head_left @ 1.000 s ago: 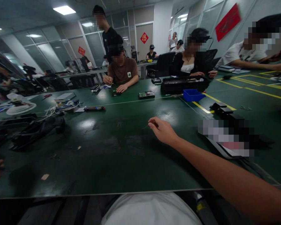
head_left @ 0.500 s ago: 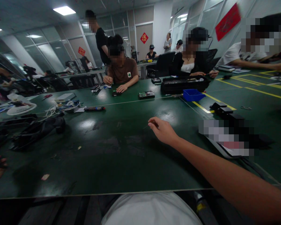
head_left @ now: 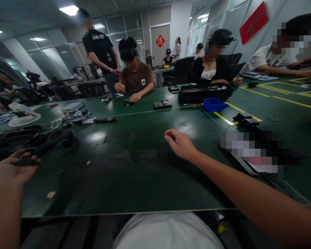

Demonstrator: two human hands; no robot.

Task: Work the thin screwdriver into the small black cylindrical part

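Note:
My left hand (head_left: pixel 15 167) is at the left edge, its fingers closed on a small dark object (head_left: pixel 26 159) that I cannot identify. Close behind it lies a black bag-like item (head_left: pixel 50 140). Over the middle of the green table (head_left: pixel 114 193) is my right hand (head_left: pixel 180 142), with thumb and fingertips pinched together. Something thin and faint may stick out from them, too small to name.
A striped pen-like tool (head_left: pixel 105 119) lies left of centre. Farther back are a circuit-board device (head_left: pixel 162 104), a blue tray (head_left: pixel 214 104) and a long black case (head_left: pixel 204 94). Black parts (head_left: pixel 251 124) lie at right. People sit across the table.
My left hand has come farther into view, rightward and up, with the dark object in it. My right hand has hardly moved. A standing person at the back has shifted left.

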